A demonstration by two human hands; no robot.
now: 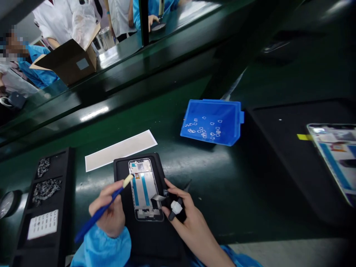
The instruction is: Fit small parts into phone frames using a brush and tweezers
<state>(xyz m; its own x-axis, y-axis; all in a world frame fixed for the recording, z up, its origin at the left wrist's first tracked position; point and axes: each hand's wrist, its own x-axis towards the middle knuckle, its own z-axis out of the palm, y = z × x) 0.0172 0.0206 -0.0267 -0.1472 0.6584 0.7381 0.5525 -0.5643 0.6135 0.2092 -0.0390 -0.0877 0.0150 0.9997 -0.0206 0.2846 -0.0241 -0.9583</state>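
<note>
My left hand (109, 215) is closed around a long blue-handled tool (100, 215) with a cream-coloured block-like end, which looks like a brush. That end is just over the left edge of a phone frame (140, 196). The frame lies face up in a black holder (122, 170) and shows two blue strips and an orange flex piece. On the frame's lower right side, my right hand (186, 215) has its fingers curled around a small black part (175, 215) with a white lump on it. A grey strip (158, 197) sticks out from there over the frame; its exact kind is unclear.
A blue bin (211, 111) with several small outline-shaped pieces stands beyond. At left is a black compartment tray (65, 185) with small dark parts and a white card (43, 224). A pale strip (119, 150) lies behind the holder. Another phone frame (333, 152) is at right. Co-workers stand across.
</note>
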